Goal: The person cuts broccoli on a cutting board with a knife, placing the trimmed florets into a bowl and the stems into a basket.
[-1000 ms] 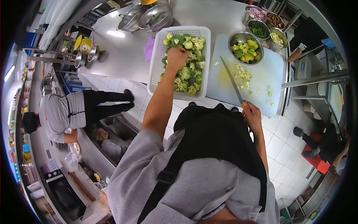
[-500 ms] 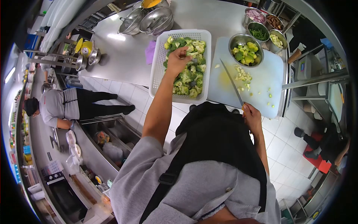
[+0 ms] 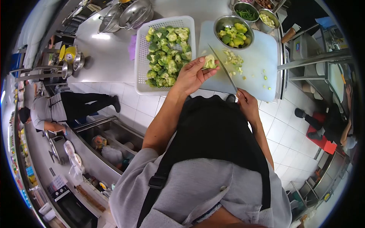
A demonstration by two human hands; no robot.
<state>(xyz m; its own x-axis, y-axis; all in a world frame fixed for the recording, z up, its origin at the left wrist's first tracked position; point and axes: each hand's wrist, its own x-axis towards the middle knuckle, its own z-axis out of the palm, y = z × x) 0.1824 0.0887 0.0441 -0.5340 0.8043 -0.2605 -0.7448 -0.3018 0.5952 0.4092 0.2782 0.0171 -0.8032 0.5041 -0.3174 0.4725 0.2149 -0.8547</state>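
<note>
My left hand (image 3: 193, 76) holds a broccoli floret (image 3: 209, 61) just right of the white basket (image 3: 141, 60), which is full of broccoli florets (image 3: 165, 53). My right hand (image 3: 246, 103) grips the handle of a knife (image 3: 223, 69) whose blade points up across the white cutting board (image 3: 258, 57), its edge close beside the held floret. Cut broccoli bits (image 3: 233, 59) lie on the board. A steel bowl (image 3: 233, 23) of trimmed broccoli stands at the board's far end.
Small steel bowls (image 3: 247, 10) of other ingredients stand beyond the board. Pot lids and strainers (image 3: 129, 15) lie at the far left of the steel counter (image 3: 106, 53). A person in grey (image 3: 49, 110) bends over a lower counter at left. Another person's legs (image 3: 323, 125) show at right.
My left hand has lifted a floret out of the basket and carried it right to the knife blade. The view shifted, and the person at left moved along their counter.
</note>
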